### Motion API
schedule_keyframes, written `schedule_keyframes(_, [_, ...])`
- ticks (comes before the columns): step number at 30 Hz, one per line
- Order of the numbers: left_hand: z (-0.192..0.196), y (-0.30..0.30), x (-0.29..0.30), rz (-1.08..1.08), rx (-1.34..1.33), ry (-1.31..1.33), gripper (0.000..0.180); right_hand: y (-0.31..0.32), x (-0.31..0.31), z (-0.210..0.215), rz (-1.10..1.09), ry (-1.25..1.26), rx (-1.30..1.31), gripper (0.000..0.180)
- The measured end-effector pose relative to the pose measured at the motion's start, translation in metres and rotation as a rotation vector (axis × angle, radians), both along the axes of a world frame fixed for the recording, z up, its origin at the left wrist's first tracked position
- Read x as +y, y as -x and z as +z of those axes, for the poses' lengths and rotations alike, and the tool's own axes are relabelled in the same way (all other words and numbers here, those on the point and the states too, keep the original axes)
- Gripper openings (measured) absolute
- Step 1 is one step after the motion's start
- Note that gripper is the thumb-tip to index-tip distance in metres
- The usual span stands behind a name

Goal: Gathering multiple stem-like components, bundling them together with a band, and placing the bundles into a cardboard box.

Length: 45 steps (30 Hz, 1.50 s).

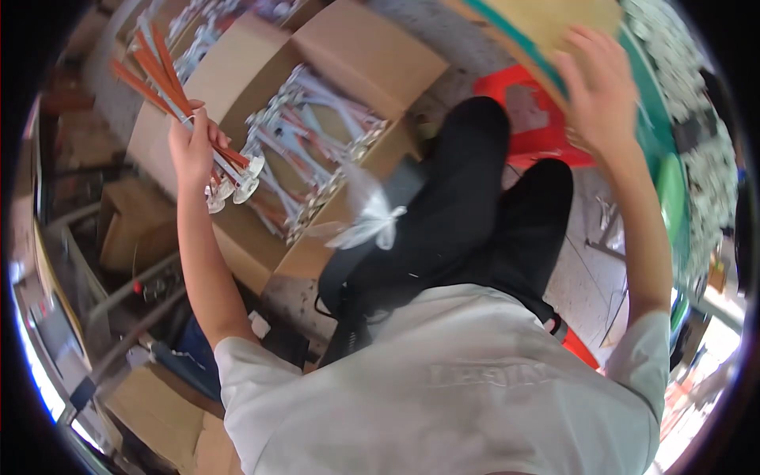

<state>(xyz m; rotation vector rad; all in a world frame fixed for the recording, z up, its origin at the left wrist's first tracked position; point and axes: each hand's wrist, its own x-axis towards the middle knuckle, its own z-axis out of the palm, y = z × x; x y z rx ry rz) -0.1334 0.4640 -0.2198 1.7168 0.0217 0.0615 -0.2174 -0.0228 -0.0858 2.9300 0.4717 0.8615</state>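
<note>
My left hand (pixel 192 149) is closed around a bundle of slim brown and silvery rods (pixel 156 70) with white round ends. The bundle is held tilted above the left side of an open cardboard box (pixel 226 237). Inside that box lie many similar rods (pixel 297 146), piled in rows with their pale ends at the edges. At the upper right, my right hand (pixel 599 89) has its fingers apart over a tan sheet (pixel 546 20) on the green-edged table. Nothing shows in its grip, and whether the fingertips touch the sheet I cannot tell.
A red plastic stool (pixel 507 83) stands beyond my knees. A knotted clear plastic bag (pixel 376 218) is by my left thigh. White small parts (pixel 673 55) are heaped along the right side. Metal frames and cardboard (pixel 134 222) crowd the left.
</note>
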Motion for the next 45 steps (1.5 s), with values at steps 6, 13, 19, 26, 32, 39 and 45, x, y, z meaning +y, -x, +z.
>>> schedule_keyframes(6, [-0.164, 0.028, 0.117, 0.334, 0.346, -0.357, 0.019, -0.010, -0.009, -0.006, -0.032, -0.268, 0.219, 0.016])
schedule_keyframes(13, [-0.316, 0.085, 0.132, 0.376, 0.688, -0.873, 0.040, -0.004, -0.044, -0.012, -0.070, -0.279, 0.334, 0.023])
schedule_keyframes(19, [-0.362, 0.084, 0.106, 0.227, 0.967, -1.043, 0.056, 0.019, -0.123, 0.005, -0.294, -0.259, 0.333, 0.033])
schedule_keyframes(26, [-0.380, 0.122, 0.100, 0.148, 1.109, -0.940, 0.081, 0.021, -0.140, 0.012, -0.389, -0.364, 0.304, 0.031])
schedule_keyframes(32, [-0.357, 0.113, 0.087, 0.261, 1.074, -1.063, 0.079, 0.022, -0.115, 0.006, -0.312, -0.462, 0.304, 0.028])
schedule_keyframes(39, [-0.378, 0.116, 0.066, -0.041, 1.085, -1.452, 0.077, 0.024, -0.124, 0.012, -0.289, -0.417, 0.339, 0.028])
schedule_keyframes(45, [-0.355, 0.112, 0.076, 0.088, 1.174, -1.175, 0.053, 0.040, -0.179, 0.031, -0.282, -0.380, 0.348, 0.028])
